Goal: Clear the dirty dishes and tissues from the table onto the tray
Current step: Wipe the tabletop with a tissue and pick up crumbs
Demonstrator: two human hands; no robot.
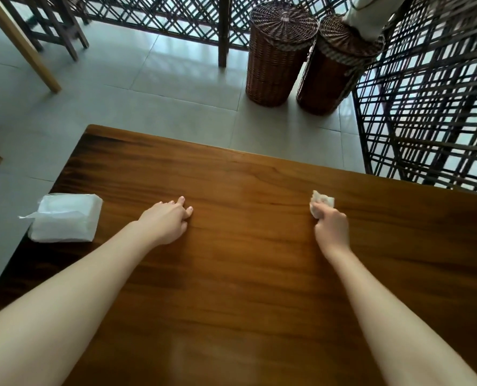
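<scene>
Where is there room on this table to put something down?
Bare wood lies between the left hand and the right hand, which grips a crumpled tissue. More bare table lies beyond both hands, up to the far edge. Only the left edge is crowded, by the tissue pack.

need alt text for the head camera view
Seen from above, a person's right hand grips a crumpled tissue over a wooden table while the left hand rests its fingertips on the wood. A white tissue pack lies at the table's left edge; two lidded wicker baskets stand on the tiled floor beyond.
</scene>
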